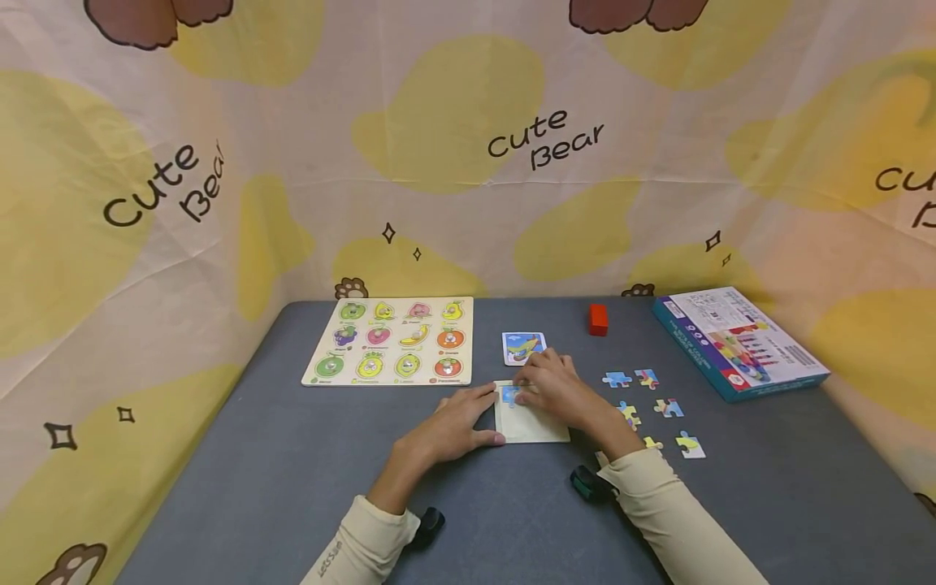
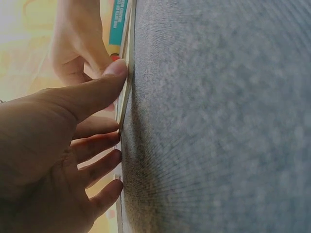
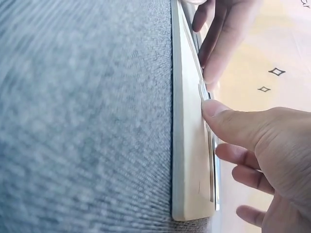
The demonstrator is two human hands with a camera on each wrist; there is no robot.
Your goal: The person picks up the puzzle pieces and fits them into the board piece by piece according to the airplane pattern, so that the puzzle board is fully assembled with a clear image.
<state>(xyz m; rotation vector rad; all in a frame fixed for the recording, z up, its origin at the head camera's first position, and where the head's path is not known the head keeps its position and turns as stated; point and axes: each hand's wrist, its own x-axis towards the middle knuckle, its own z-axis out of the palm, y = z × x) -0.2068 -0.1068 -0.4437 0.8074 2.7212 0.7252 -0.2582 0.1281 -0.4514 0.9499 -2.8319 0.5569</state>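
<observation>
A small pale puzzle tray lies on the table in front of the person. In its far left corner sits a blue jigsaw piece. My left hand rests at the tray's left side, thumb at the near corner and fingers stretched toward the far one. Over the tray's far side, my right hand pinches a jigsaw piece at the laid one; the fingers mostly hide it. The right wrist view shows the right thumb against a thin raised edge over the tray. Just beyond lies a square picture card.
Several loose jigsaw pieces lie right of the tray, some partly behind the right forearm. A fruit picture board lies at the back left. A red block and a puzzle box are at the back right. Printed cloth surrounds the table.
</observation>
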